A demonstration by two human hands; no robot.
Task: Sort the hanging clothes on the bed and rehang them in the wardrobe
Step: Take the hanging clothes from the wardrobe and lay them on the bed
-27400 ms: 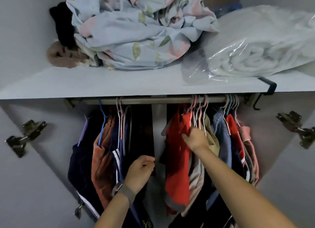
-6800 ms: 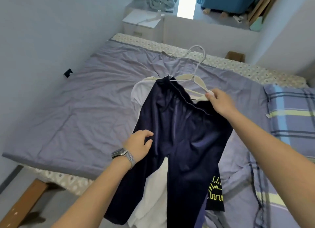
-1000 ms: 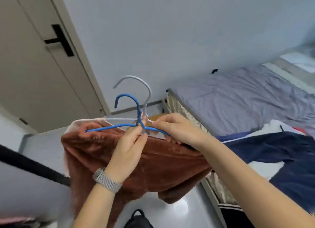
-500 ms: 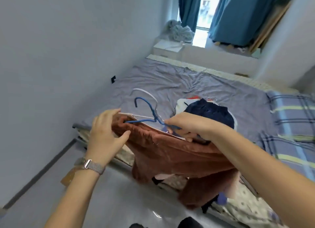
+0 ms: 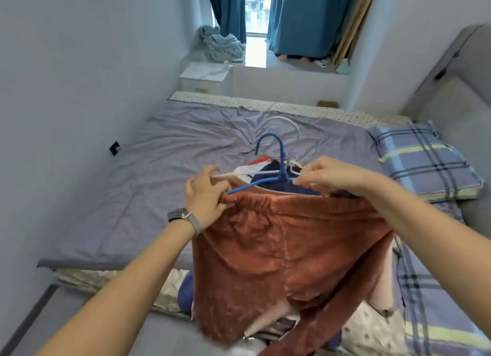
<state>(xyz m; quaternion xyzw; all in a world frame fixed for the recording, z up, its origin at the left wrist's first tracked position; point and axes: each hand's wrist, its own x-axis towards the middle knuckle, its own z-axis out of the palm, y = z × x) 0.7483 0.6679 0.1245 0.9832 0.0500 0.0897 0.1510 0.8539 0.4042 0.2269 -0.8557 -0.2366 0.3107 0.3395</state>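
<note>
Rust-brown, plush fleece is what both hands are carrying: the fuzzy rust-brown trousers (image 5: 287, 249) are hanging by their gathered waistband across the front of the person, with the long legs dropping straight down from the grip toward the floor at the foot of the bed. At the left end of that waistband the person's left hand (image 5: 206, 193) is curling its fingers into the bunched fleece and around the left tip of the thin blue wire hanger (image 5: 268, 167), beside the end of a pale white hanger (image 5: 281, 148) that is lying behind it. From this grip the blue hanger's bar is running rightward and a little upward, so the long axis of the load is lying crosswise between the two hands, while the blue hook is standing up above the middle, nearer the right grip. At the right end the right hand (image 5: 329, 175) is pinching the hanger wires just right of the hook's neck, fingertips closed on them. Beyond both grips, farther from the person, the grey-lilac bed sheet (image 5: 164, 169) is carrying a heap of dark navy and red-and-white clothes (image 5: 263, 167), partly hidden behind the waistband. Judging by this, the trousers would have to travel forward from the hands, bar kept level, to land by that heap.
</note>
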